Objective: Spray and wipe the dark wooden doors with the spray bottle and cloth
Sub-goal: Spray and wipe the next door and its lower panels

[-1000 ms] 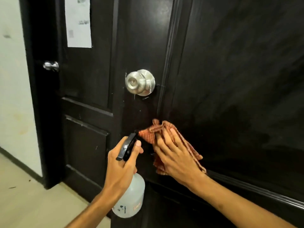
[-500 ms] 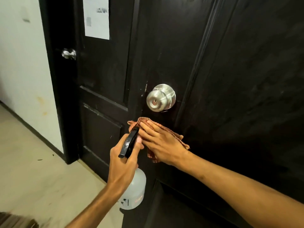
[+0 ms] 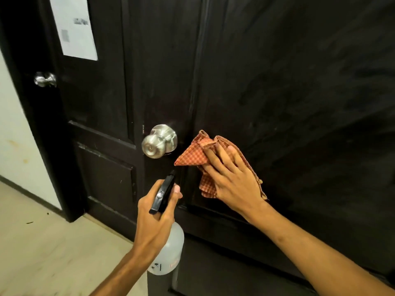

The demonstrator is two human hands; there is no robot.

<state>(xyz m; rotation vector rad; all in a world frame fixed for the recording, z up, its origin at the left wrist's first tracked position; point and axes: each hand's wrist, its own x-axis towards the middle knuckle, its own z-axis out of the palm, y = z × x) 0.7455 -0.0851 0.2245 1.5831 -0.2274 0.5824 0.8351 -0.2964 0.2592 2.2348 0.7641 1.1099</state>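
My left hand is closed round the neck of the spray bottle, black nozzle aimed at the near door, w/ the clear body hanging below my fist. My right hand, fingers spread flat, presses the orange checked cloth on the door panel just right of the steel knob. Further left, a 2nd door w/ a paper sheet near its top edge & a small knob.

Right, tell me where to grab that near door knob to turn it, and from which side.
Grip the round ball of the near knob, not the flat plate behind it. It sticks out from the dark door toward the camera, so probably come straight at it from the front. The right hand presses the checked cloth just beside it; the left hand holds the spray bottle.
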